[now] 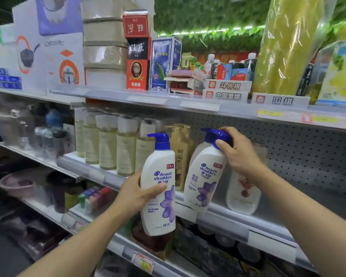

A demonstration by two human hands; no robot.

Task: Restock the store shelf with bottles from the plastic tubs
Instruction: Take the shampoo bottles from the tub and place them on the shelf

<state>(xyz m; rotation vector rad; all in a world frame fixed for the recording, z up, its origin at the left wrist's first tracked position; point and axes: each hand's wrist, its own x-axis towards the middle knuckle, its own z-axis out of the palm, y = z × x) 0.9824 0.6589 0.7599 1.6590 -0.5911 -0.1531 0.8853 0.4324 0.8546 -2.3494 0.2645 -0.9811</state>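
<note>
**Inspector A:** Status of the restock at this point?

**Inspector B:** Partly done, by the look of it. The middle shelf (228,211) carries a row of pale yellow bottles (108,142) on its left stretch, a tan pump bottle (181,150) behind, and a white bottle with a red motif (242,194) to the right. One white pump bottle with a blue cap (205,145) stands at the back.

**Inspector A:** And the hands?

**Inspector B:** Both occupied. The right hand (241,154) grips the blue pump head of a tilted shampoo bottle (204,178), whose base touches the front lip of the shelf, just in front of the rear one. The left hand (136,193) is wrapped round the body of a second shampoo bottle (160,186), held upright in the air in front of the shelf edge, not yet on it.

**Inspector A:** What is outstanding?

**Inspector B:** In my judgement, the tilted bottle needs standing up and pushing back; the other needs a place beside it. To the right of the red-motif bottle the shelf is bare, so more stock could go there.

**Inspector A:** The plastic tubs?

**Inspector B:** Not in view. How many bottles are left in them cannot be told.
</note>
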